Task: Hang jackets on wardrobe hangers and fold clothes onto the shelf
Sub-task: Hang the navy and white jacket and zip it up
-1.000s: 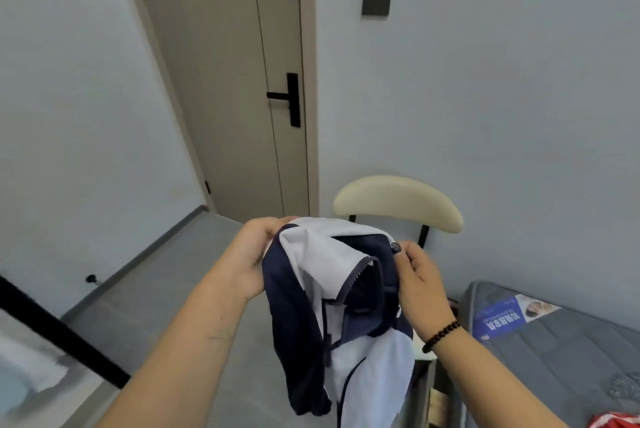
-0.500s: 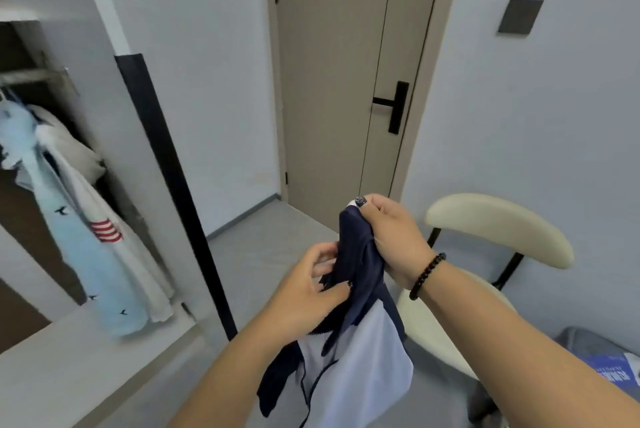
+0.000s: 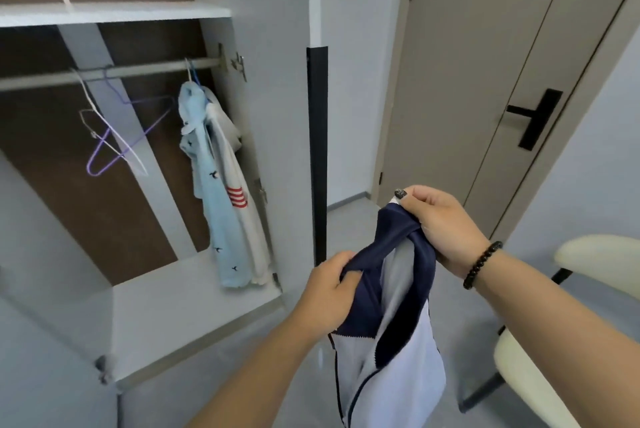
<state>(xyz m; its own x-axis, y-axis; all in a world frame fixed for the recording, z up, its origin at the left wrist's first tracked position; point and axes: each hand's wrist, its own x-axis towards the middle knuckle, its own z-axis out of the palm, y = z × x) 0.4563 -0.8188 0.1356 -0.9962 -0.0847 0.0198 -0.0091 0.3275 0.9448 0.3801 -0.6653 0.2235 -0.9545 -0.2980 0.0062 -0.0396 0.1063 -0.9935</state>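
At the far left the open wardrobe (image 3: 145,306) shows a brown back panel and a pale upper shelf (image 3: 114,12); under that shelf runs the rail (image 3: 110,72), well above and to the left of both hands; two bare wire hangers hang from it, a white hanger (image 3: 90,105) and a purple hanger (image 3: 130,136), tilted and overlapping one another; further right on the same rail hang a light blue garment (image 3: 211,192) with small dark marks and, touching it on its right, a white garment with red stripes (image 3: 239,199); both reach down almost to the wardrobe floor, up and left of the left-hand fingers. A black edge strip (image 3: 317,157) stands upright just above the left hand (image 3: 327,292); that hand's fingers are curled round a bunched fold of the navy and white jacket (image 3: 391,341), thumb on top of the dark cloth. The jacket stretches up and rightward from those fingers to the right hand (image 3: 440,223), which is higher and pinches the navy collar edge between thumb and bent fingers; a dark bead bracelet (image 3: 481,265) circles that wrist; the rest of the jacket hangs loose below both hands, clear of the wardrobe. Behind the right-hand fingers is a beige door (image 3: 485,81) with a black handle (image 3: 535,117); to the right of and below the right wrist stands a cream chair (image 3: 595,254).
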